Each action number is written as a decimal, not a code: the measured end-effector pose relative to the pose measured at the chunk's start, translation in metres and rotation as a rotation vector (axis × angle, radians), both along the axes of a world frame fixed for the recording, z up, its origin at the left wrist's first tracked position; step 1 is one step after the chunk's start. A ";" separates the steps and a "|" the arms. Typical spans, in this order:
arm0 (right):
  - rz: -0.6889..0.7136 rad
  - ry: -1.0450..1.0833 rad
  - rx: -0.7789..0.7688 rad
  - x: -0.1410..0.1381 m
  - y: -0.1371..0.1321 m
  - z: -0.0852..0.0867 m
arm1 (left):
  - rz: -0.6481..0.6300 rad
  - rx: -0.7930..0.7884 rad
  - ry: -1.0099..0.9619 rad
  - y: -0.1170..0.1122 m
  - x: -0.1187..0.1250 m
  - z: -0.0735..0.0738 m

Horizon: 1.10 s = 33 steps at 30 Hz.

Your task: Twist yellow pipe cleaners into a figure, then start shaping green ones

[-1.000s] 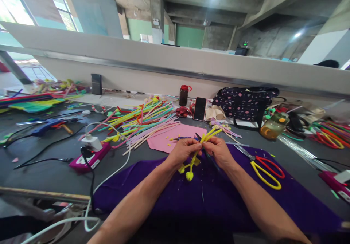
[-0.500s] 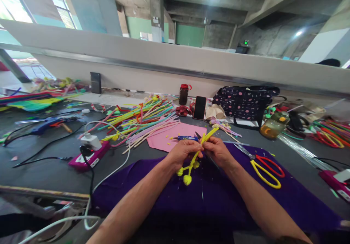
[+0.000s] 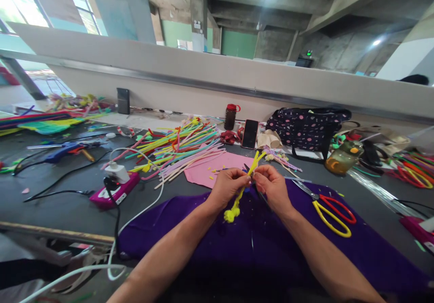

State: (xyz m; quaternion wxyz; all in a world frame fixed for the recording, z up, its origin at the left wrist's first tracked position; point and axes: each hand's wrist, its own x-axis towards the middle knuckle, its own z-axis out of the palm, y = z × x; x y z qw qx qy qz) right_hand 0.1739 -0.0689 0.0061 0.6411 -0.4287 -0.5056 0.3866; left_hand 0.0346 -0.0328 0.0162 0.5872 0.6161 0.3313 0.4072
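Observation:
Both my hands meet over a purple cloth (image 3: 298, 253) on the dark table. My left hand (image 3: 229, 186) is closed around a bundle of yellow pipe cleaners (image 3: 233, 210) whose curled ends hang below it and whose straight ends stick up past my fingers. My right hand (image 3: 271, 184) pinches the same bundle from the right, and a thin dark tool runs down from under that hand; what it is I cannot make out. A pink sheet (image 3: 210, 169) lies just beyond my hands.
Red-and-yellow scissors (image 3: 330, 208) lie right of my right hand. A heap of coloured pipe cleaners (image 3: 176, 149) spreads at centre left. A power strip (image 3: 117, 190) with cables, a glue gun (image 3: 64, 149), a phone (image 3: 250, 134), a jar (image 3: 230, 116), a spotted bag (image 3: 305, 129) and a bottle (image 3: 342, 157) surround them.
The yellow bundle's loose curled ends have drawn together into one clump under my left hand, and its top ends have closed up. Both hands stay in place.

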 end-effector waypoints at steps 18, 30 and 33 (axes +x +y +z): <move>0.069 -0.220 -0.012 0.006 -0.002 0.006 | -0.031 0.062 0.094 -0.003 0.001 0.000; 0.157 -0.047 -0.066 0.011 0.003 0.002 | -0.302 -0.428 -0.147 0.004 -0.005 -0.001; 0.185 0.024 -0.066 0.011 0.004 0.001 | -0.311 -0.434 -0.168 0.004 -0.006 0.000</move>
